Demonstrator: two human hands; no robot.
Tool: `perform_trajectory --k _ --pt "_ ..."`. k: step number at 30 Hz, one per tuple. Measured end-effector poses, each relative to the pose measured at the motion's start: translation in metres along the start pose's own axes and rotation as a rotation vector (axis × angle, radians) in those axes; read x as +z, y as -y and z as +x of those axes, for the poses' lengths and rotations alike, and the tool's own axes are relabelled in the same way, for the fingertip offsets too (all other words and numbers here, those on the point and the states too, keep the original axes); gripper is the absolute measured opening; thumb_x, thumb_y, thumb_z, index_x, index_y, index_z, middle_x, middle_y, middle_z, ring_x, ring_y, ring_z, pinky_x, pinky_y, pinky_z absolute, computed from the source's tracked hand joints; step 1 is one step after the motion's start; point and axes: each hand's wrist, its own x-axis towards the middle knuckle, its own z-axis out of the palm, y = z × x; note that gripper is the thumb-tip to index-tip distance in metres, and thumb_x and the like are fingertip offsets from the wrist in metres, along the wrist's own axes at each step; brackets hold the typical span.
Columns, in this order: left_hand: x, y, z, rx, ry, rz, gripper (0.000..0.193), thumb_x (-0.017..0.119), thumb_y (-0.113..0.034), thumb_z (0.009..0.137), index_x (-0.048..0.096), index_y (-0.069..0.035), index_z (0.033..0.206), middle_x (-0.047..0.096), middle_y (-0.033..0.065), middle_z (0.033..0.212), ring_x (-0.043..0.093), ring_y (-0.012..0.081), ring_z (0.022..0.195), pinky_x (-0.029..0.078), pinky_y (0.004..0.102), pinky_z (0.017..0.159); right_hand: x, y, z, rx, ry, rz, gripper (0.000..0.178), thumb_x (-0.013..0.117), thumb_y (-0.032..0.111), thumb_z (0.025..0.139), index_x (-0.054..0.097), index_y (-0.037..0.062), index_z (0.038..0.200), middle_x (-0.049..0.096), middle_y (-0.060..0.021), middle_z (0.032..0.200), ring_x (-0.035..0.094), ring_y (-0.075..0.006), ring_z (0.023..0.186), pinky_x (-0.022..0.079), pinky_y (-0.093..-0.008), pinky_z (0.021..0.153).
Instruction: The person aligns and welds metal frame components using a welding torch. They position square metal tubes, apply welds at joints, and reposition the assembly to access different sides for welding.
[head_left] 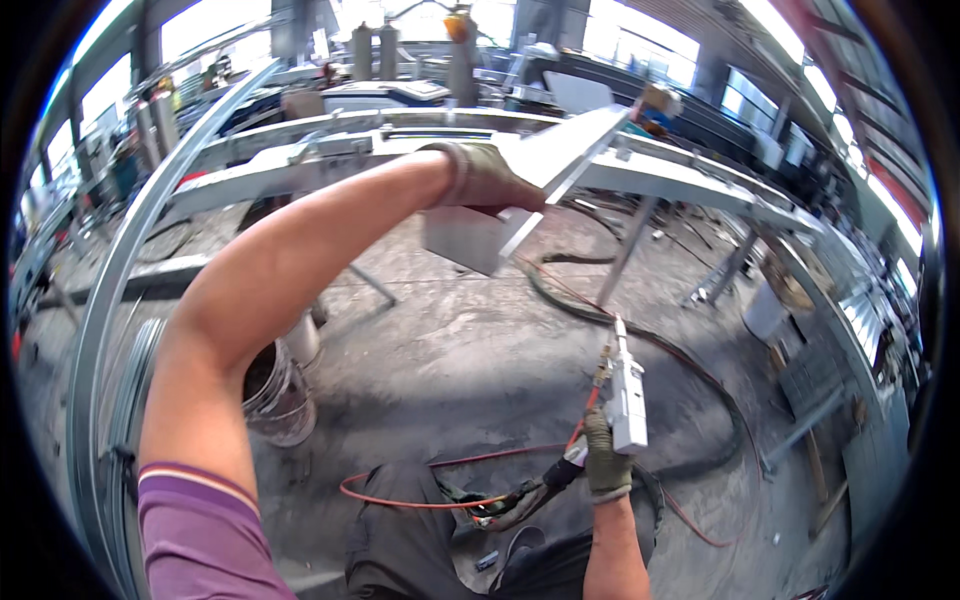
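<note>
My left arm reaches across the view, and the gloved left hand [490,182] is closed on the edge of a bent sheet-metal piece [463,238]. The piece is tilted, with one long flange running up and to the right over the metal frame bench. Lower down, my gloved right hand [606,465] is wrapped round a white welding gun [628,405]. Its narrow nozzle points up and away from me, apart from the sheet-metal piece. An orange hose [420,505] and a dark cable run from the gun past my legs.
A long metal frame bench [690,188] crosses ahead on slanted legs. Along the left stands a long steel bar [97,330]. A dirty bucket [283,405] sits on the floor beside my left arm. Thick dark hose [700,370] curves over the floor at right, near a white bucket [765,310].
</note>
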Motion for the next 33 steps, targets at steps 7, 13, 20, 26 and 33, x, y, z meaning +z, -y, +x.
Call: perform_trajectory --k 7,13,20,26,33 --pt "0.001 0.031 0.017 0.043 0.089 -0.534 0.09 0.095 -0.065 0.084 0.073 -0.005 0.146 0.074 0.0186 0.144 0.07 0.026 0.131 0.058 0.0364 0.104 0.002 0.004 0.002 0.031 0.036 0.078 0.022 0.077 0.014 0.107 0.067 0.0049 0.124 0.068 -0.0021 0.101 0.064 -0.0128 0.085 0.056 -0.0333 0.073" --pt "0.025 0.027 0.033 -0.065 0.164 -0.86 0.04 0.1 -0.034 0.088 0.085 -0.01 0.116 0.085 0.0034 0.107 0.076 0.0064 0.084 0.056 0.0206 0.069 0.01 0.011 0.004 -0.044 -0.028 0.078 0.024 0.079 0.01 0.104 0.067 0.0045 0.124 0.069 -0.0019 0.099 0.065 -0.0124 0.082 0.057 -0.0329 0.071" --pt "-0.002 -0.016 0.033 -0.039 -0.1 0.134 0.056 0.1 -0.051 0.077 0.087 -0.008 0.111 0.084 0.0064 0.106 0.076 0.0181 0.083 0.061 0.0333 0.075 0.015 0.022 0.002 -0.091 -0.001 0.08 0.026 0.08 0.007 0.101 0.068 0.0045 0.125 0.069 -0.0025 0.104 0.066 -0.0127 0.085 0.058 -0.0321 0.074" --pt "-0.01 -0.014 0.029 -0.015 -0.151 0.562 0.051 0.093 -0.053 0.076 0.088 -0.009 0.101 0.08 0.0055 0.088 0.071 0.0188 0.072 0.06 0.0403 0.065 0.012 0.009 0.009 -0.048 0.023 0.076 0.03 0.08 0.007 0.102 0.066 0.0047 0.129 0.068 -0.0023 0.107 0.066 -0.0117 0.087 0.058 -0.0319 0.074" --pt "0.029 -0.038 0.015 0.107 -0.237 1.106 0.05 0.077 -0.042 0.091 0.085 -0.008 0.127 0.084 0.0172 0.121 0.082 0.0342 0.107 0.064 0.0485 0.092 0.017 0.011 0.006 -0.062 -0.006 0.064 0.031 0.079 0.006 0.102 0.066 0.0048 0.13 0.068 -0.0019 0.107 0.065 -0.0114 0.088 0.058 -0.0317 0.074"
